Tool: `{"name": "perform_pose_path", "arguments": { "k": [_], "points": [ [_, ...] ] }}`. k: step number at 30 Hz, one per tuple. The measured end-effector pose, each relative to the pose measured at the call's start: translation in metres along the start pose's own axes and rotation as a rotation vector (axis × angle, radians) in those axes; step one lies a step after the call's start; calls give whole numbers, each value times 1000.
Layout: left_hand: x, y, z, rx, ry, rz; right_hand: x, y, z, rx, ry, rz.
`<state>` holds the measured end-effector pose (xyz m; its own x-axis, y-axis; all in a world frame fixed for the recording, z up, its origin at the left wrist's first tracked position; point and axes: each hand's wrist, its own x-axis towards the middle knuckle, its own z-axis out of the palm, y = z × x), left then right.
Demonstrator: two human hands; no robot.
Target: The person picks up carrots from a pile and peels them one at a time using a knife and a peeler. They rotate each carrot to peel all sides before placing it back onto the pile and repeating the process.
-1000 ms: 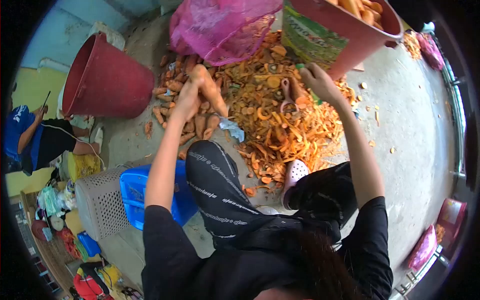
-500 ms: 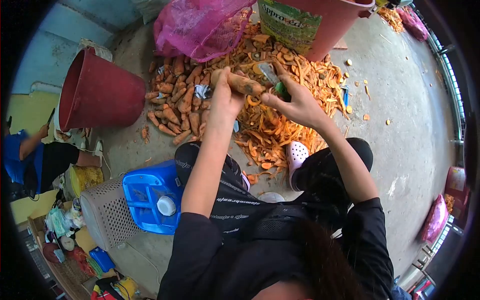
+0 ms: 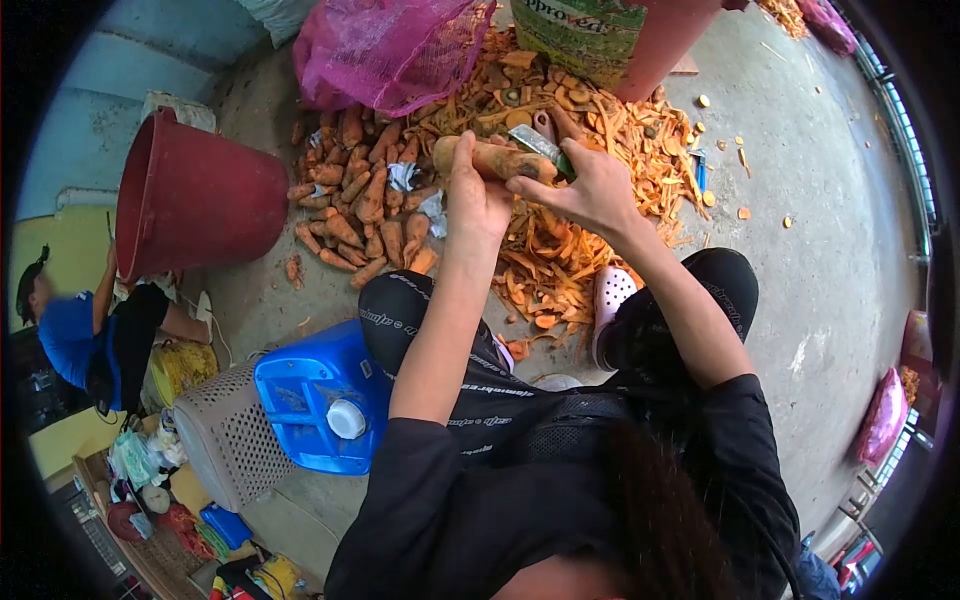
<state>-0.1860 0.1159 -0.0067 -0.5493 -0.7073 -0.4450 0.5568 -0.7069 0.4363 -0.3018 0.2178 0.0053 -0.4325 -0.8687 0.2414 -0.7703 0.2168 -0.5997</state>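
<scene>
Wrapped by the left hand [image 3: 480, 195], a carrot [image 3: 503, 161] lies nearly crosswise above the peelings [image 3: 550, 262], its long axis dipping slightly toward its darkened end, which points right to the right hand [image 3: 600, 192], gripping a green-handled blade [image 3: 534, 141], with a pink mesh bag [image 3: 395, 55] beyond.

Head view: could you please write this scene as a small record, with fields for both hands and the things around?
Left hand: holds a large carrot
Right hand: grips a green-handled blade close to that carrot
Blade contact with carrot: cannot tell
Carrot pile: left of the peelings
Containers: dark red bucket; blue jerrycan with white cap
Bag: pink mesh bag
Other person: far left, blue top
</scene>
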Motion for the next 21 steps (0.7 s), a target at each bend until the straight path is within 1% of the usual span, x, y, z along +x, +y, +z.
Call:
{"name": "perform_pose_path", "arguments": {
  "k": [1,2,5,8,11,14,17,21],
  "points": [
    [1,-1,0,-26,2,-21,0,1,1,-6,-12,11],
    [0,-2,-1,-35,-2,-23,-1,2,4,10,34,-8],
    [5,-2,-11,-83,-2,-81,-2,5,8,-98,126,-93],
    [0,0,-7,-58,-5,-36,-3,5,9,-148,180,-124],
    [1,3,-8,0,31,-27,-5,0,5,-220,68,-107],
    [-5,8,-8,92,4,18,-8,-2,9,-201,142,-177],
    [-6,4,-8,-63,60,-7,-9,-4,14,-159,123,-148],
    [2,-3,-22,-157,52,41,-11,-3,20,-162,156,-164]
  ]
}}
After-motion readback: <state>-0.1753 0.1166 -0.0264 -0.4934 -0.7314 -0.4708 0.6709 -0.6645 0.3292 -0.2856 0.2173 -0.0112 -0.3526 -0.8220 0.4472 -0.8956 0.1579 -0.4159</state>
